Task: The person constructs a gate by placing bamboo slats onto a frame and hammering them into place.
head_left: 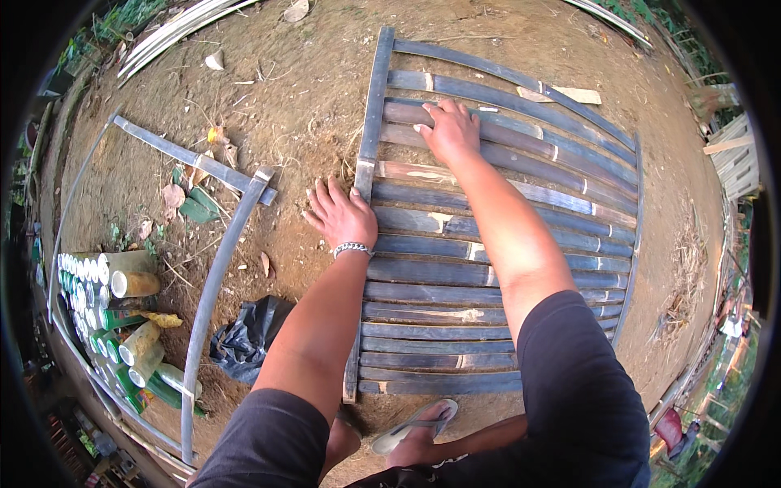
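Note:
A panel of dark bamboo slats (431, 271) lies on the dirt in front of me, its slats running from a left rail (373, 114) to a thinner right rail (634, 211). My left hand (340, 215), a chain bracelet at its wrist, is at the left rail. Its fingers spread out past the rail over the soil, and nothing is held. Farther up the panel, my right hand (453, 130) rests with fingers apart on the upper slats (521, 140). The palm undersides are hidden.
At left stands a bamboo frame (213, 305) around several bottles and jars (134, 283). A black plastic bag (250, 335) lies by my left forearm. Pale strips (175, 37) lie far left, a wood piece (569, 95) by the far edge, a pale slatted crate (735, 159) far right.

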`<state>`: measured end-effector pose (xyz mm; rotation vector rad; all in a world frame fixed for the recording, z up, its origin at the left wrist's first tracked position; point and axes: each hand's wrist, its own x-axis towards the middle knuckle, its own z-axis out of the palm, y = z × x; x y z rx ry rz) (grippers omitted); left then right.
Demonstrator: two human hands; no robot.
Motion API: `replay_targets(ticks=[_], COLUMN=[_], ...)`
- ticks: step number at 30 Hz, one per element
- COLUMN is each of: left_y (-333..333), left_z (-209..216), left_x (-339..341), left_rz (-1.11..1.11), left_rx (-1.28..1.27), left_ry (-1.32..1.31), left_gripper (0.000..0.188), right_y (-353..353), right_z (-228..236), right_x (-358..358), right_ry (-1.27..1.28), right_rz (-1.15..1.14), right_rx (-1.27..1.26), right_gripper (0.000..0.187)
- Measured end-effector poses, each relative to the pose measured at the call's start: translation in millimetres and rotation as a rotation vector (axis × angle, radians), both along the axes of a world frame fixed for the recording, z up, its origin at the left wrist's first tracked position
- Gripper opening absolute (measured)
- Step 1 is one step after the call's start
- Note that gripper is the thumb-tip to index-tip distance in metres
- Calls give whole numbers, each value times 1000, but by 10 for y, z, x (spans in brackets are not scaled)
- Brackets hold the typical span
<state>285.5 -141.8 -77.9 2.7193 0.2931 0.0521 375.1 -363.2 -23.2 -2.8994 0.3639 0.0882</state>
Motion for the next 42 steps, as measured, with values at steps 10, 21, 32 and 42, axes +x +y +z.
replay_targets(ticks=[10, 21, 32, 42], left_y=[40, 122, 138, 156], left_z=[-50, -42, 11, -19], left_x=[-37, -75, -211, -270], left_rz=[-39, -256, -276, -264], left_rx=[-76, -160, -153, -136], left_ry=[-81, -268, -294, -286], left_gripper=[36, 42, 40, 39], right_y=[-1, 56, 18, 63], right_z=[-2, 124, 170, -59], right_x=[0, 81, 62, -164], right_ry=[7, 70, 115, -61], right_rz=[10, -26, 37, 80], right_rx=[23, -49, -117, -154], right_gripper=[50, 50, 53, 49])
